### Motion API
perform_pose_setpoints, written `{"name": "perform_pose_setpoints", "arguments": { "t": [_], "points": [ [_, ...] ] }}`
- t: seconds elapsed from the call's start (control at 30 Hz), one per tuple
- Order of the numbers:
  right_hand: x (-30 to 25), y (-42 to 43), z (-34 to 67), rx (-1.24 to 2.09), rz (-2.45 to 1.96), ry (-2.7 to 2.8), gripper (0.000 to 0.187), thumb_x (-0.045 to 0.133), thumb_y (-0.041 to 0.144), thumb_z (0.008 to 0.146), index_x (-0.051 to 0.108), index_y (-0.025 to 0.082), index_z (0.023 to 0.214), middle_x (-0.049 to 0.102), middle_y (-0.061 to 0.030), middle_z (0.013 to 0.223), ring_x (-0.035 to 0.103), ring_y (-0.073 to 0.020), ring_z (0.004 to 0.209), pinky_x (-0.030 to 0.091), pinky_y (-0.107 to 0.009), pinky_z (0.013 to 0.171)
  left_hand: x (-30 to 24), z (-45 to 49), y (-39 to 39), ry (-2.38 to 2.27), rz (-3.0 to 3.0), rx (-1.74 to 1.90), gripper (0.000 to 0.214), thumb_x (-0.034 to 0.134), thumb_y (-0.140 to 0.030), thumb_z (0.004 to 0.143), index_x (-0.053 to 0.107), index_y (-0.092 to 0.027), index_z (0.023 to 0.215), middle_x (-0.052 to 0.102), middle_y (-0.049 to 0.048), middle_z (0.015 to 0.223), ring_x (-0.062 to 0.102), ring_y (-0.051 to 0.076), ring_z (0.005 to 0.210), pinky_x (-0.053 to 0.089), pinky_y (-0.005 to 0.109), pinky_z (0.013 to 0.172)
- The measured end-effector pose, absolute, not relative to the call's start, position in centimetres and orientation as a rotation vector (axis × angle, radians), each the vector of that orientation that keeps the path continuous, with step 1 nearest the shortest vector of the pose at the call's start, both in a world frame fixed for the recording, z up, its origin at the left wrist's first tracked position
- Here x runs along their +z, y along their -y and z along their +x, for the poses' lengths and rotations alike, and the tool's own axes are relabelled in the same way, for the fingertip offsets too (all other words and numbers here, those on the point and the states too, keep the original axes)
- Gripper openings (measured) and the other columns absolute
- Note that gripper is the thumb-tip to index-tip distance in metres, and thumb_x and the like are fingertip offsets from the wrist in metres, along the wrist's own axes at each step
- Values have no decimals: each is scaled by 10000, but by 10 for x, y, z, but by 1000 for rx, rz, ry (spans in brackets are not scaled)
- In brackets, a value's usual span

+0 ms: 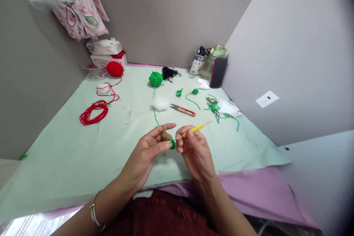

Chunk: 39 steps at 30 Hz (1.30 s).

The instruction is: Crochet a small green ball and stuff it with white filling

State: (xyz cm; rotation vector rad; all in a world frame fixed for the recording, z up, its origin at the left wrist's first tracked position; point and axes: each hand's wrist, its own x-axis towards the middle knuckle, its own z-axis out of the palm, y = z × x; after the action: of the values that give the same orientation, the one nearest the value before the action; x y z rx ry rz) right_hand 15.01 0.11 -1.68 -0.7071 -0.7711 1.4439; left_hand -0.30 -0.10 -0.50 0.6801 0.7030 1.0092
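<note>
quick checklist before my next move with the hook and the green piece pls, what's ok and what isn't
1. Yellow-handled hook secure in the right hand: ok, held between thumb and fingers.
2. Green piece steady in the left hand: ok, pinched at the fingertips.
3. Hook tip seated in a loop: cannot tell, too small to make out.
4. Green strand free of clutter: not ok, the white fluff lies on or right against its line from the green ball.
5. Snips clear of both hands: ok, lying beyond them.
</note>
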Motion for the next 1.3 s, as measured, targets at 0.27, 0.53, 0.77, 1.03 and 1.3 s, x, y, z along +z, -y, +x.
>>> {"name": "perform_pose_setpoints", "arguments": {
  "t": [0.27,0.53,0.77,1.03,1.3],
  "points": [
    [-25,0,149,1308,-735,828,207,822,418,848,796,213,847,689,-15,757,584,-110,610,518,-228,566,-6,-2,2,-670,604,974,581,826,-246,803,689,-197,1365,710,23,889,617,178,894,397,335,958],
    [-21,-1,162,1295,-779,832,191,793,392,872,772,204,843,684,-18,748,576,-112,603,501,-234,556,-3,-8,-4,-598,511,954,480,832,-228,768,771,-159,1239,651,7,796,548,138,789,420,290,858],
    [-23,5,155,1099,-816,1089,171,705,371,960,791,226,932,756,-50,887,643,-156,714,546,-303,668,-9,-3,3,-821,836,1072,425,851,-259,821,755,-261,1236,694,5,903,639,165,890,446,294,861],
    [-28,7,156,1005,-846,1153,166,668,344,990,791,233,985,760,-47,910,656,-164,741,554,-323,704,-6,-1,1,-836,776,1102,388,848,-261,810,771,-227,1188,669,-30,811,617,97,637,470,286,805],
    [-23,5,157,1146,-779,1014,210,630,385,1012,709,208,930,761,-44,865,638,-136,655,549,-286,632,-4,-4,2,-782,685,1015,330,832,-336,831,789,-230,1141,698,5,851,711,179,794,454,327,889]
  ]
}}
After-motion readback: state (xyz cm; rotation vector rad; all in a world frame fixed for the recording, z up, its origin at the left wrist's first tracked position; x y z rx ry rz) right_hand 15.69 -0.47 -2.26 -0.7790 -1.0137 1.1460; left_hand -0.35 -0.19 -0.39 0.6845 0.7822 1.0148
